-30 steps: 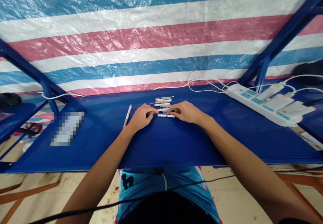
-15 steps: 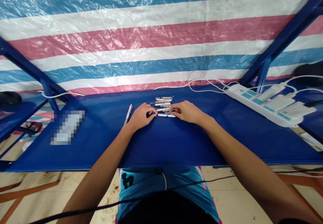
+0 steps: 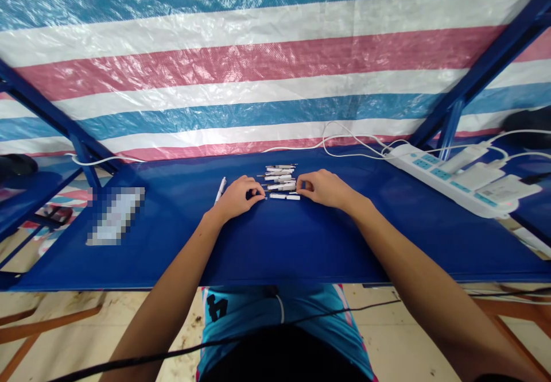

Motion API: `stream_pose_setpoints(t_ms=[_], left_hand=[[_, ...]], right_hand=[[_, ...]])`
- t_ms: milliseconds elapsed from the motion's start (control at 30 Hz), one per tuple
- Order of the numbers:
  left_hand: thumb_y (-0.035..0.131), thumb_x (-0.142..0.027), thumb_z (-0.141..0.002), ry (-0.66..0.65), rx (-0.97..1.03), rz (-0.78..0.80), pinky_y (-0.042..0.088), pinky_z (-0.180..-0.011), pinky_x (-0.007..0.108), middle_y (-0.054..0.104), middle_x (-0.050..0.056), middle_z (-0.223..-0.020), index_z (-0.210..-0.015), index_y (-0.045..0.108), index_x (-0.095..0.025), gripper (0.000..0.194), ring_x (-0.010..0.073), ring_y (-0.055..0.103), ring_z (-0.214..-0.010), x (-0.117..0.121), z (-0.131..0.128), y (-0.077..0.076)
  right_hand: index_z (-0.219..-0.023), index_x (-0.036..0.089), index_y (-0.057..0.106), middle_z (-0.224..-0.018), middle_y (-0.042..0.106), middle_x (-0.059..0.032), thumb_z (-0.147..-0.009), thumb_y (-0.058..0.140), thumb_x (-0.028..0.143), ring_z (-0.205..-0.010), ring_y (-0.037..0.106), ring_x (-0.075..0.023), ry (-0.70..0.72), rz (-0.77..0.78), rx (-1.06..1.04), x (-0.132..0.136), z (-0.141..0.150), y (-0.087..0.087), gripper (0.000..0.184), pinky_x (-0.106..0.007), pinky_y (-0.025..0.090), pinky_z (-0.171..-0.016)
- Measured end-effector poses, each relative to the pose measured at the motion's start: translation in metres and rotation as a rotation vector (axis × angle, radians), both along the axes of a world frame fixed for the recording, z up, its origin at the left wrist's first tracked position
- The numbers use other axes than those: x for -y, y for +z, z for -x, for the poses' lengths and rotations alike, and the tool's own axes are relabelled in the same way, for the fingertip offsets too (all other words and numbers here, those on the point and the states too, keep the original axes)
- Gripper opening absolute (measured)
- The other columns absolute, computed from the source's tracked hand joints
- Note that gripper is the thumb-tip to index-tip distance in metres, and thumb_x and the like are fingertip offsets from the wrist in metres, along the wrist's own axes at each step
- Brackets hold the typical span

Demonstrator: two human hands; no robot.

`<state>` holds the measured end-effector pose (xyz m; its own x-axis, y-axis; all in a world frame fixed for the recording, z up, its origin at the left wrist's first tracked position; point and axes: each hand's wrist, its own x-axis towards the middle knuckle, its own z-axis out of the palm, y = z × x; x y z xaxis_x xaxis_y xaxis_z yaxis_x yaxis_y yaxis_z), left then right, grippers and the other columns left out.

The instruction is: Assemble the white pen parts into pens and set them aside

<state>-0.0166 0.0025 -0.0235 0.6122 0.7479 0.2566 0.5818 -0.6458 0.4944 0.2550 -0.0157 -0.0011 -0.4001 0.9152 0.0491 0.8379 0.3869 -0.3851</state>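
At twelve o'clock, a big plastic sheet [image 3: 275, 77] has wide stripes of blue, white and pink. The table [image 3: 172, 244] below it is dark blue. In the middle, the pens [image 3: 279, 170] are white with black tips. At three o'clock, the white power strip [image 3: 430, 176] has blue switches. At six o'clock, the shorts [image 3: 241, 313] are bright blue with pink edges.

light: bright, even | glare: sheen on tarpaulin [image 3: 181, 43] | edges: wide-angle bowing | blur: pixelated patch [image 3: 115, 215]
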Motion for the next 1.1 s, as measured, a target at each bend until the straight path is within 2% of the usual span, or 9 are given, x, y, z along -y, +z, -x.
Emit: stream_pose_setpoints(t_ms=[100, 267, 467, 633, 800, 967, 1100], left_hand=[[0.066, -0.021, -0.090, 0.000, -0.002, 0.027, 0.050, -0.084, 0.035, 0.064, 0.002, -0.077, -0.085, 0.075, -0.022, 0.011, 0.0207, 0.058, -0.080, -0.001, 0.001, 0.001], [0.063, -0.017, -0.090, 0.005, 0.003, 0.061, 0.050, -0.087, 0.036, 0.064, 0.003, -0.081, -0.084, 0.071, -0.021, 0.011, 0.0218, 0.059, -0.085, 0.000, 0.001, 0.002], [0.058, -0.018, -0.092, 0.042, 0.025, 0.028, 0.051, -0.091, 0.039, 0.066, 0.005, -0.089, -0.081, 0.064, -0.021, 0.012, 0.0231, 0.060, -0.090, 0.000, -0.001, 0.000], [0.058, -0.021, -0.093, 0.092, 0.114, 0.017, 0.053, -0.085, 0.035, 0.069, 0.004, -0.087, -0.085, 0.064, -0.020, 0.011, 0.0206, 0.062, -0.083, 0.000, -0.002, 0.002], [0.060, -0.030, -0.096, 0.137, 0.231, 0.030, 0.053, -0.073, 0.029, 0.074, 0.002, -0.085, -0.090, 0.068, -0.020, 0.014, 0.0161, 0.062, -0.069, 0.005, -0.005, 0.004], [0.064, -0.036, -0.095, 0.123, 0.311, 0.041, 0.056, -0.075, 0.029, 0.077, 0.005, -0.087, -0.089, 0.071, -0.019, 0.020, 0.0175, 0.069, -0.074, 0.011, -0.012, 0.001], [0.066, -0.037, -0.095, 0.094, 0.316, 0.049, 0.057, -0.076, 0.028, 0.079, 0.005, -0.088, -0.090, 0.074, -0.019, 0.021, 0.0181, 0.071, -0.077, 0.012, -0.017, -0.002]], right_hand=[[-0.087, 0.024, 0.075, -0.070, 0.071, -0.0009, -0.089, 0.067, 0.018, -0.065, 0.062, -0.0162, -0.053, 0.052, 0.058, 0.002, 0.002, 0.006, 0.010, -0.026, 0.033, -0.059], [-0.089, 0.024, 0.076, -0.073, 0.072, -0.0015, -0.090, 0.066, 0.019, -0.068, 0.063, -0.0171, -0.063, 0.083, 0.090, 0.004, 0.004, 0.012, 0.011, -0.026, 0.034, -0.061], [-0.092, 0.024, 0.076, -0.078, 0.074, -0.0026, -0.091, 0.064, 0.019, -0.072, 0.064, -0.0177, -0.076, 0.115, 0.135, 0.006, 0.006, 0.015, 0.013, -0.026, 0.035, -0.061], [-0.090, 0.024, 0.077, -0.077, 0.074, -0.0027, -0.089, 0.064, 0.019, -0.072, 0.065, -0.0177, -0.074, 0.094, 0.132, 0.005, 0.003, 0.014, 0.014, -0.026, 0.035, -0.061], [-0.086, 0.022, 0.075, -0.071, 0.072, -0.0013, -0.084, 0.065, 0.018, -0.063, 0.063, -0.0155, -0.021, 0.024, -0.045, 0.000, -0.003, 0.008, 0.011, -0.026, 0.040, -0.061], [-0.082, 0.020, 0.072, -0.073, 0.073, -0.0024, -0.085, 0.062, 0.022, -0.062, 0.064, -0.0151, 0.132, -0.073, -0.358, 0.000, 0.000, 0.000, 0.010, -0.026, 0.048, -0.063], [-0.081, 0.020, 0.069, -0.076, 0.074, -0.0027, -0.085, 0.062, 0.023, -0.066, 0.067, -0.0149, 0.178, -0.104, -0.481, 0.002, 0.008, -0.006, 0.008, -0.025, 0.051, -0.065]])
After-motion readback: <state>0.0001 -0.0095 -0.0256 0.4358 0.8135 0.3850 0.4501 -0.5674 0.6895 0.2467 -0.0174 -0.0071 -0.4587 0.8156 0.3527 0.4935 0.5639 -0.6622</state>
